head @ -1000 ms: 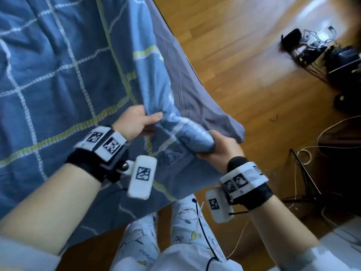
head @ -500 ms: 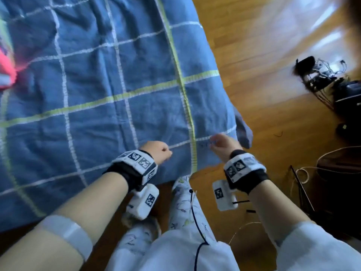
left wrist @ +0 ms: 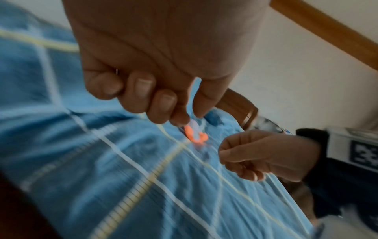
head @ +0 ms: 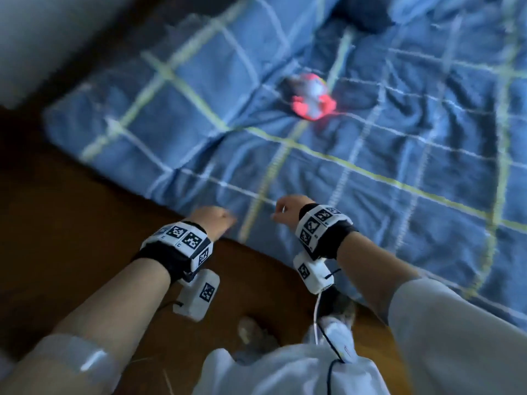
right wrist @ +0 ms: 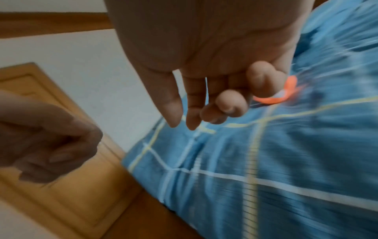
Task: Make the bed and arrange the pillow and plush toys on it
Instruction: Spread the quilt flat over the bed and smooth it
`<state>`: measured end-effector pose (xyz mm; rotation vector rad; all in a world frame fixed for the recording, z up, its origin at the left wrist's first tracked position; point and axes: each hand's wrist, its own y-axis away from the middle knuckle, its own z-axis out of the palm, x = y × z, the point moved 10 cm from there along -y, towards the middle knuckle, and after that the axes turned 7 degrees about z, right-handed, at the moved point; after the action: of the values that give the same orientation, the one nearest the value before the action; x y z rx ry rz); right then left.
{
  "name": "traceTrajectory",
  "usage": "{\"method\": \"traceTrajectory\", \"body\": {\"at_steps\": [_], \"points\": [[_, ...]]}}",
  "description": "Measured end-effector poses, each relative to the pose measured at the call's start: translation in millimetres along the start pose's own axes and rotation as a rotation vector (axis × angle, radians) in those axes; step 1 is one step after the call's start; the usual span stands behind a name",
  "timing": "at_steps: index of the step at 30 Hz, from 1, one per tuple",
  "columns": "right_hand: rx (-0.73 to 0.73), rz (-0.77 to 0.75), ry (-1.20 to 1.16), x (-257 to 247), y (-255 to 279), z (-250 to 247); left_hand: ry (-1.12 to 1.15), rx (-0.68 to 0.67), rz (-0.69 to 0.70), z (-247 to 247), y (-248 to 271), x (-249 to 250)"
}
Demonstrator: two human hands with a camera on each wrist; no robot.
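near edge: bare quilt [head: 370, 172] is left free for passage | mid-bed: way is blocked only by plush toy [head: 312, 96], lying on quilt | far end: dark blurred shape [head: 362, 12] is seen on the quilt | left: floor [head: 71, 223] strip is bounded by wall [head: 28, 29]

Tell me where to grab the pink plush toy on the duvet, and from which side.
Take the pink plush toy around its pale middle, reaching down from the near edge of the duvet. It lies low on the cover with nothing close beside it. Blur hides its finer shape.
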<state>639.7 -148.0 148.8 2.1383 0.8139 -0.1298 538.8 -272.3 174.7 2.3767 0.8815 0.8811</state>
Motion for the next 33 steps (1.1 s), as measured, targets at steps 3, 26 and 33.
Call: {"method": "traceTrajectory", "body": {"at_steps": [3,26,33], "points": [[0.012,-0.152,0.040,-119.0,-6.6,0.3,0.143,0.183,-0.101,-69.2,39.3,-91.3],[-0.096,-0.382,0.266,-602.6,-245.1,-19.8,0.416,0.369,-0.431,-362.2,-17.0,-480.1],[-0.127,-0.390,0.351,-719.4,-322.1,3.2,0.557,0.306,-0.488,-402.3,-47.6,-600.0]]}}
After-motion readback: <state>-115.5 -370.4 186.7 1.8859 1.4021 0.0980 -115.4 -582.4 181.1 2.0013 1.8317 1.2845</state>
